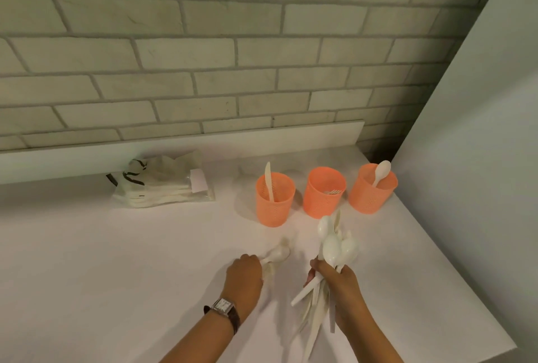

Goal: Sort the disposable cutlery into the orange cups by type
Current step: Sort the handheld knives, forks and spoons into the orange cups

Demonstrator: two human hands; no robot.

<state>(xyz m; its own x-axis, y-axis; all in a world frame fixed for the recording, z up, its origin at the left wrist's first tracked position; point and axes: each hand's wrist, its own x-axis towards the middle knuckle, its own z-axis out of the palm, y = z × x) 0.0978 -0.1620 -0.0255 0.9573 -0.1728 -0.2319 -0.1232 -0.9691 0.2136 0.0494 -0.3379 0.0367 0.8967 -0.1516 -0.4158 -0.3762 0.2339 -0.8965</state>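
Observation:
Three orange cups stand in a row on the white counter. The left cup (275, 202) holds a white knife, the middle cup (323, 192) shows fork tines inside, and the right cup (372, 189) holds a white spoon. My right hand (339, 284) grips a bundle of white cutlery (334, 246), spoon bowls up and handles fanning down. My left hand (246, 275) holds a white spoon (278, 254) and a little more cutlery just above the counter, in front of the left cup.
A clear plastic bag of white cutlery (163, 185) lies at the back left of the counter (116, 275). A brick wall runs behind, a white panel rises on the right, and the counter's edge cuts diagonally at the right.

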